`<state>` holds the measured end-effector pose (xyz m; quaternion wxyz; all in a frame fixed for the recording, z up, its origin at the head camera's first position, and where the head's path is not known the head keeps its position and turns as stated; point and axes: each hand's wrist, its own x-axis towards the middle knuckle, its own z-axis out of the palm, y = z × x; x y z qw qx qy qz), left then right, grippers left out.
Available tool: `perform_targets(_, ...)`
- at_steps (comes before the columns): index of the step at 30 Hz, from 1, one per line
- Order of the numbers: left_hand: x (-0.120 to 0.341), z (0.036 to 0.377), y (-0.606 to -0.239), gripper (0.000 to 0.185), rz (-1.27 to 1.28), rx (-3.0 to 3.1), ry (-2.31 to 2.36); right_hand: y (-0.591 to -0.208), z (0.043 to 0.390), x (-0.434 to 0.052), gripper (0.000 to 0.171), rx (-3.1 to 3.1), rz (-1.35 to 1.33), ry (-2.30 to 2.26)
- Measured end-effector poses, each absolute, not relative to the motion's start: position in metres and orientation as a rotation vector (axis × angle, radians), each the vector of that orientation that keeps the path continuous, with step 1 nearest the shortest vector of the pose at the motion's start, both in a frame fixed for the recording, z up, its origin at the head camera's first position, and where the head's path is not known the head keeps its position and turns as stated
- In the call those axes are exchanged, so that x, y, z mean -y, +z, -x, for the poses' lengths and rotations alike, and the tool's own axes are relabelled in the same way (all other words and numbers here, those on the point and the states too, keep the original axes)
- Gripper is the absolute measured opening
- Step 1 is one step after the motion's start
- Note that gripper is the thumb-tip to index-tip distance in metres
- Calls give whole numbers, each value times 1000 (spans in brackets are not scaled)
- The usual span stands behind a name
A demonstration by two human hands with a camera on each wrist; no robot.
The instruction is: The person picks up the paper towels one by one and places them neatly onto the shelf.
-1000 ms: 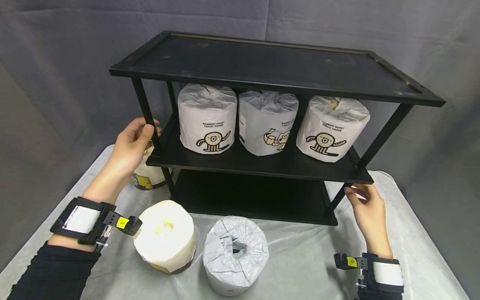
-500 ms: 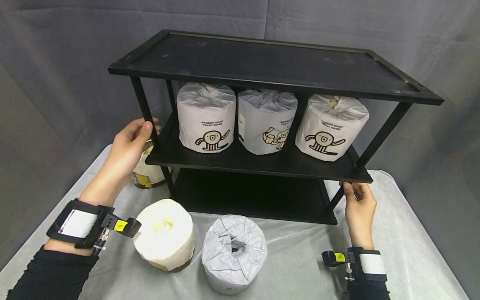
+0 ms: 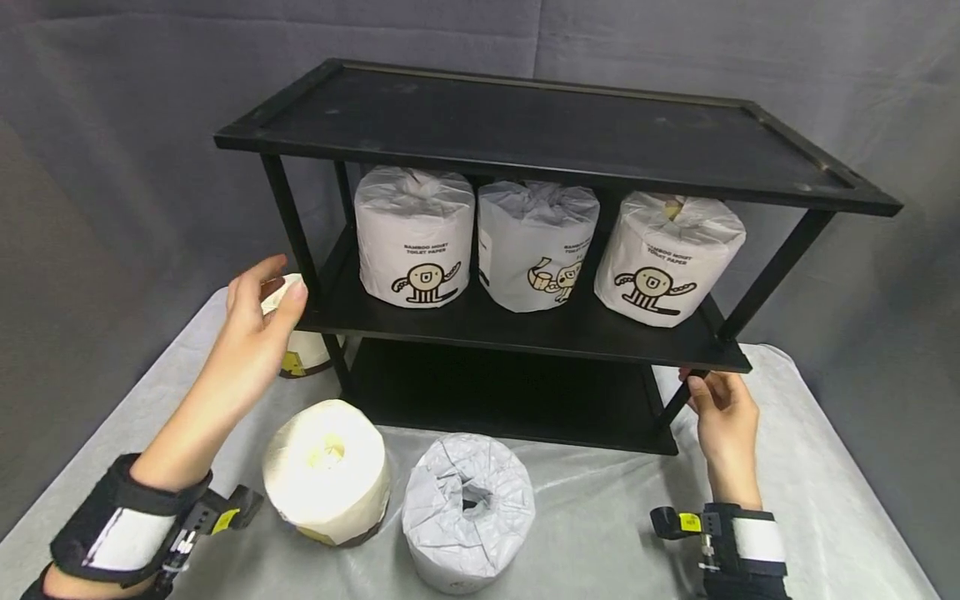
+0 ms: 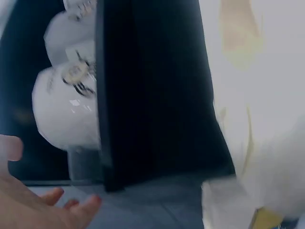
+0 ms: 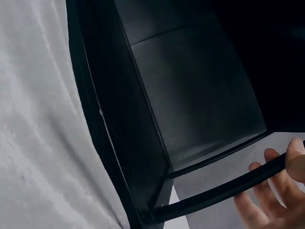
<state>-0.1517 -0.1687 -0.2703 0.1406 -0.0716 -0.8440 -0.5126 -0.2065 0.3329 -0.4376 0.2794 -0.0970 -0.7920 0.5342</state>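
Observation:
A black three-tier rack (image 3: 525,125) stands in front of me, with three paper-wrapped toilet rolls (image 3: 416,242) in a row on its middle shelf. My left hand (image 3: 251,342) is off the rack's left post, its fingers loosely spread beside it; the left wrist view has the hand (image 4: 47,207) at the lower left, holding nothing. At the right, my right hand (image 3: 727,425) grips the lower front post under the middle shelf. In the right wrist view its fingers (image 5: 276,191) lie along the black post (image 5: 219,190), thumb on the other side.
A cream toilet roll (image 3: 326,475) and a grey-white wrapped one (image 3: 468,512) stand on the cloth-covered table (image 3: 592,508) before the rack. Another roll (image 3: 307,354) stands left of the rack, partly behind my left hand. A grey curtain (image 3: 150,125) hangs behind.
My left hand has let go of the rack's left post and drawn slightly down and back. The right hand keeps its grip; its wrist has shifted left. The rolls stay in place.

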Motion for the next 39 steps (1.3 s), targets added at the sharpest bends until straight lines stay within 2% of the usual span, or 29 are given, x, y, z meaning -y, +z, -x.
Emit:
perform_targets(4, 157, 125, -277, 52, 285, 2366, -1320, -409, 189, -308, 18, 2100, 269, 1461)
perform_targets(9, 142, 88, -285, 54, 419, 2413, -994, -403, 184, -299, 18, 2091, 296, 1442)
perform_targets(14, 131, 66, -300, 52, 775, 2534, -499, -402, 186, -299, 20, 2055, 269, 1497)
perform_targets(20, 110, 58, -328, 38, 1184, 2443, -339, -401, 187, -298, 19, 2095, 313, 1449)
perform_targets(26, 92, 55, -351, 37, 1296, 2329, -239, -401, 187, -298, 20, 2103, 307, 1382)
perform_targets(33, 84, 55, -362, 40, 1325, 2398, -184, -402, 187, -298, 21, 2101, 277, 1348)
perform_targets(39, 79, 56, -364, 54, 1343, 2525, -199, -404, 186, -300, 21, 2105, 281, 1333)
